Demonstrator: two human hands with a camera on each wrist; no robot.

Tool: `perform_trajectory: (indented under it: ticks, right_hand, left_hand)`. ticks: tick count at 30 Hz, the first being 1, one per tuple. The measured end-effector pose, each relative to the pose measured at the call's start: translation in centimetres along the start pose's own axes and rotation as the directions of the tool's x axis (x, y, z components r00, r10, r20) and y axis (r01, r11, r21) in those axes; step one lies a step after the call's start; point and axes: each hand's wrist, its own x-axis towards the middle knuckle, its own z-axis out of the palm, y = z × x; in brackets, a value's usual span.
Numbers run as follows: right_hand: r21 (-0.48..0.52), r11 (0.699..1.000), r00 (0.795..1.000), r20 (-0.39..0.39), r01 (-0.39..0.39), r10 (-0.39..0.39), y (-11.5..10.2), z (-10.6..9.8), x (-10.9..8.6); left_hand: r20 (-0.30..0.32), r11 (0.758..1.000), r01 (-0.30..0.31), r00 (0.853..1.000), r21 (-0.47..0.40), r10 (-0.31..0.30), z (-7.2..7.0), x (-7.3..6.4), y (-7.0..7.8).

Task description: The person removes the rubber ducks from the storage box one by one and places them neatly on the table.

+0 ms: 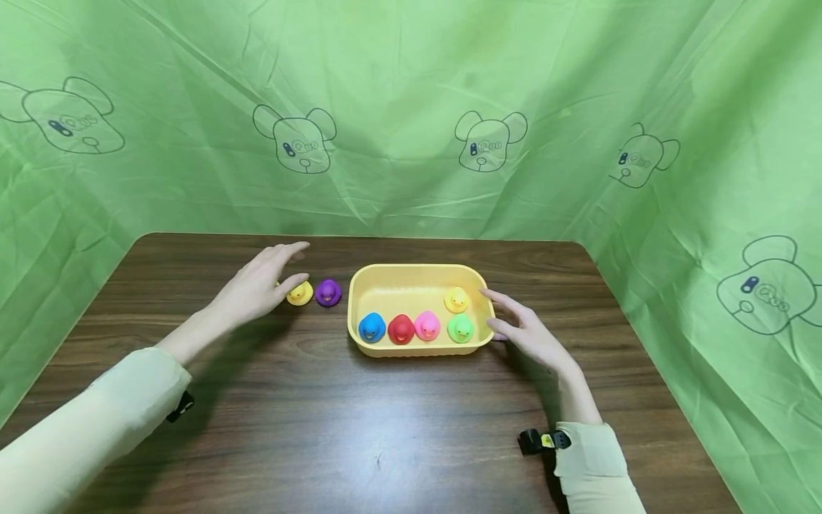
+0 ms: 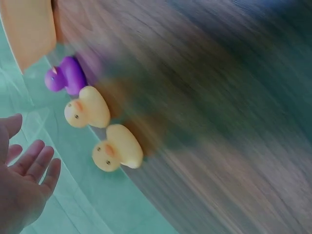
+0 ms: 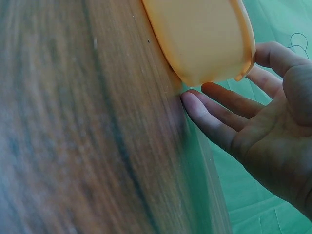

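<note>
My left hand (image 1: 257, 280) hovers over the table beside a yellow rubber duck (image 1: 299, 293), fingers extended and holding nothing. A purple rubber duck (image 1: 328, 293) sits just right of it. The left wrist view shows a second yellow duck (image 2: 119, 148) in the row, mostly hidden behind the hand in the head view. My right hand (image 1: 529, 335) rests its fingers against the right end of a yellow plastic basin (image 1: 411, 275). Inside the basin are blue (image 1: 372, 328), red (image 1: 401, 329), pink (image 1: 427, 325), green (image 1: 460, 328) and yellow (image 1: 457, 300) ducks.
The dark wooden table (image 1: 379, 428) carries the basin near its middle. A green curtain (image 1: 398, 128) with bear-head drawings hangs behind and at both sides. Black bands with small devices (image 1: 542, 440) are worn at the wrists.
</note>
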Motion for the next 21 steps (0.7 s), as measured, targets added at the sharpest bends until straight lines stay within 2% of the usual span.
perform_trajectory:
  ticks: [7,14,21]
  right_hand:
    - [-0.006,1.000,1.000,-0.002,-0.002,0.002,0.0,0.0,0.1]
    - [-0.012,1.000,1.000,-0.003,-0.001,0.001,0.1,0.0,0.1]
    - [-0.001,1.000,1.000,-0.001,0.003,-0.003,0.2,0.0,0.2]
  left_hand:
    - [-0.017,0.999,-0.020,1.000,-0.043,0.019,0.9,1.0,1.7]
    - [-0.062,0.992,-0.102,0.993,-0.079,0.097,2.2,2.3,3.8]
    - [-0.068,0.983,-0.142,0.989,-0.113,0.135,3.1,3.6,6.1]
